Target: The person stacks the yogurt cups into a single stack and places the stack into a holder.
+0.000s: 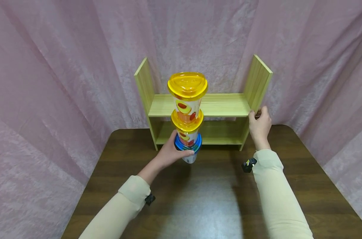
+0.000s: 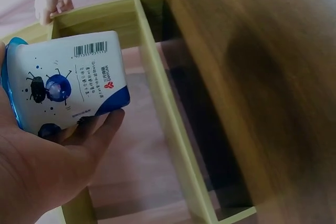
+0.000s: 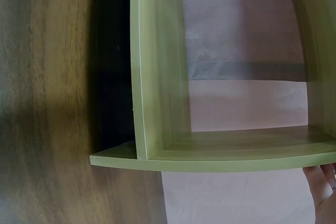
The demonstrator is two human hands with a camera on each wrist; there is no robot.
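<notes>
- Yellow-lidded cups (image 1: 187,99) sit stacked on a blue-lidded cup (image 1: 188,146), held above the table (image 1: 204,199) in front of the wooden shelf (image 1: 222,104).
- Left hand (image 1: 170,153) curls its fingers (image 2: 100,129) round the bottom cup; its label shows a barcode and small unreadable print.
- Right hand (image 1: 259,125) grips the shelf's side panel at 3 o'clock.

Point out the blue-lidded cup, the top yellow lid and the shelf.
Blue-lidded cup (image 2: 73,85): left wrist view, on its printed side wall.
Top yellow lid (image 1: 187,83): head view, on the lid's flat top.
Shelf (image 1: 225,104): head view, on the bare upper board.
</notes>
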